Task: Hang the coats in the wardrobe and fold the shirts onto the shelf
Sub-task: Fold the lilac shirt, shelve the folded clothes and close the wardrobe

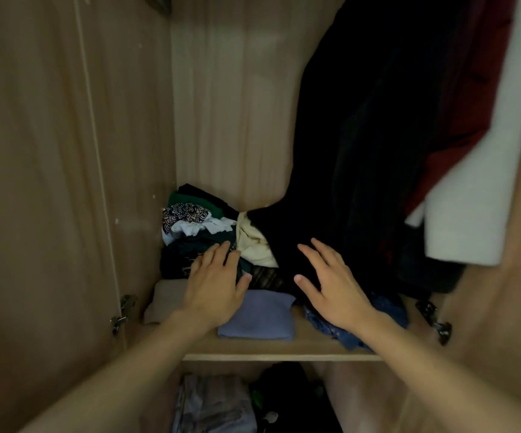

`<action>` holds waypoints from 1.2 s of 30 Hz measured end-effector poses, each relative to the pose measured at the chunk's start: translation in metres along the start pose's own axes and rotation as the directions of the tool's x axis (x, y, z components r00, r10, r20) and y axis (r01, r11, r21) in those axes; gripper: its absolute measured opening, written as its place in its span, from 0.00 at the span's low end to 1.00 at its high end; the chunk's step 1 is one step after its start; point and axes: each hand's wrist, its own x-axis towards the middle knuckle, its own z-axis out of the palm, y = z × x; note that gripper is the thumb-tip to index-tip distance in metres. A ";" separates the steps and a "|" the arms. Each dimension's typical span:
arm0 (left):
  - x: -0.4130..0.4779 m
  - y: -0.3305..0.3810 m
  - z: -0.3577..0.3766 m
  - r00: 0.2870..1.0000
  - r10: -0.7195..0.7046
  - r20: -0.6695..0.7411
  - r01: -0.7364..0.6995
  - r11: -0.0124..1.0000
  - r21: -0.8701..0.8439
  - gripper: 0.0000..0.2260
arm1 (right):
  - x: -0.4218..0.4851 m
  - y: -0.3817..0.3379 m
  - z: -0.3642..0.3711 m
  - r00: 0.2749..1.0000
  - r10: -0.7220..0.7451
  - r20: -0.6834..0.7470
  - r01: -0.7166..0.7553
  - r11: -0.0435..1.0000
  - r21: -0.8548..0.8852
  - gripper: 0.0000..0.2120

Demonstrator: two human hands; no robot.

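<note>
On the wardrobe shelf, a folded lilac shirt lies between the left hand, straight-fingered and released against the dark clothes pile, and the right hand, spread, holding nothing, by the hanging black coat.

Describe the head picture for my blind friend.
Two open hands reach into a wardrobe: the left hand over a pile of folded clothes, the right hand beside hanging dark coats. A blue shirt lies on the shelf between them.
</note>
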 end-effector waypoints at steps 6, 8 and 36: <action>-0.050 0.063 -0.039 1.000 0.013 -0.011 -0.013 0.999 0.041 0.25 | -0.065 0.004 -0.052 0.998 -0.001 -0.057 0.003 0.999 0.033 0.29; -0.071 0.087 -0.049 1.000 0.020 -0.017 -0.020 0.999 0.029 0.25 | -0.090 0.006 -0.065 0.997 -0.005 -0.076 0.009 0.999 0.044 0.28; -0.166 0.167 -0.146 0.992 0.123 -0.033 -0.127 0.984 -0.126 0.25 | -0.227 -0.055 -0.178 0.982 0.102 -0.161 -0.101 0.995 0.017 0.28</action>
